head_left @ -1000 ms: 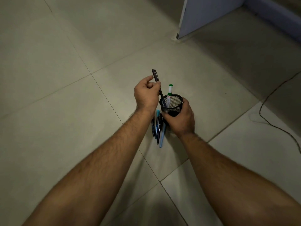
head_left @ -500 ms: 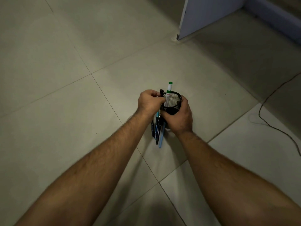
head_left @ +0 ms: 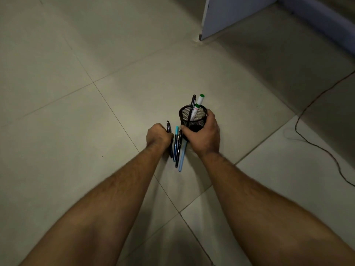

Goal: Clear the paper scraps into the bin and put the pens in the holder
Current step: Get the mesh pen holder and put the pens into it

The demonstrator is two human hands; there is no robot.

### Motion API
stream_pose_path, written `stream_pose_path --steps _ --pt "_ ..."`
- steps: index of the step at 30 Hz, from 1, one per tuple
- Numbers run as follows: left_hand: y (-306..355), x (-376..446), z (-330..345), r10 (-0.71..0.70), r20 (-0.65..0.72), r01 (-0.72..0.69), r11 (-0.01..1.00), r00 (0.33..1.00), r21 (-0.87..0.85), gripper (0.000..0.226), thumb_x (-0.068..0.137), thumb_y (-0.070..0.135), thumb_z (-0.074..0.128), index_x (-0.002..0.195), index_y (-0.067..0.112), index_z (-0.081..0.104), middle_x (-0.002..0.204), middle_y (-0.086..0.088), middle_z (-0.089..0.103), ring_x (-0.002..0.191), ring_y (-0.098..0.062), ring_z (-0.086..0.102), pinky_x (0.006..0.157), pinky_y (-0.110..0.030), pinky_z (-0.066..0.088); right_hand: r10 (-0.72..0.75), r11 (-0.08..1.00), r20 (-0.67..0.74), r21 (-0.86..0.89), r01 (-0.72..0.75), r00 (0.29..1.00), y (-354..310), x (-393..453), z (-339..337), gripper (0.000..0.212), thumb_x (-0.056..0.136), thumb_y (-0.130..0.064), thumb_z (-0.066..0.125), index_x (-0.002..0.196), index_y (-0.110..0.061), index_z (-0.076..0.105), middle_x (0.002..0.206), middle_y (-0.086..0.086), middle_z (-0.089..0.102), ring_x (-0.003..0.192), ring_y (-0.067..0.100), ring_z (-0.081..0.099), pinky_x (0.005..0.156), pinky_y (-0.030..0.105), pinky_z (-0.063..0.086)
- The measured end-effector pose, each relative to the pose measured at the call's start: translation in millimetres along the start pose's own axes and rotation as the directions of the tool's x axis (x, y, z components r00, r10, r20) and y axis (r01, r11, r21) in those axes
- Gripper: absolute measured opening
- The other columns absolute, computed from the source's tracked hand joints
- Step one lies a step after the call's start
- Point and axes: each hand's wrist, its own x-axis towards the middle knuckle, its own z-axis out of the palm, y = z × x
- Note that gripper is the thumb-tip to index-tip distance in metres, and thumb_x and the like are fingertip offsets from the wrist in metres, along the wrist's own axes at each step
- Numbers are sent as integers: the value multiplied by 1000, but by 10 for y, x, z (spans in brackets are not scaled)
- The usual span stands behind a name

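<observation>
Two bare forearms reach forward over a pale tiled floor point(head_left: 96, 54). The right hand point(head_left: 202, 134) wraps around a black mesh pen holder point(head_left: 193, 118) standing on the floor, thumb on its near left side. Inside the holder, a black pen point(head_left: 192, 103) and a white marker with a green cap point(head_left: 199, 101) lean away from the camera. The left hand point(head_left: 158, 136) curls its fingers around a dark pen point(head_left: 168, 127) lying on the floor. Just beside it lie a teal pen point(head_left: 175, 143), another black pen point(head_left: 178, 148) and a light blue pen point(head_left: 182, 158), roughly parallel. A thin dark cable point(head_left: 307, 139) trails across the tiles at right. A pale panel point(head_left: 230, 14) stands at the top.
</observation>
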Motion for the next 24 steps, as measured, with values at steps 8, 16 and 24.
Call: stream_pose_path --steps 8,16,24 --pt "139 130 -172 -75 -52 66 987 996 -143 27 71 32 79 85 10 71 88 -8 72 80 -26 68 74 -33 59 -8 1000 -15 11 9 1000 2 -2 10 87 59 -55 79 134 -28 47 124 -6 61 114 20 56 97 41 51" --pt "677 84 -666 44 -302 -250 682 952 -687 22 57 28 70 76 22 61 69 4 63 74 -24 70 71 -45 61 -24 999 7 -22 24 1000 -39 59 20 87 60 -52 80 136 -28 44 126 -4 58 116 20 52 99 43 49" --pt "695 -143 -405 174 -197 -256 792 965 -555 15 70 20 74 82 21 65 71 8 65 69 -11 64 69 -29 58 -49 998 8 -31 49 999 -128 100 50 82 59 -53 77 132 -31 46 121 -6 61 110 20 57 94 44 51"
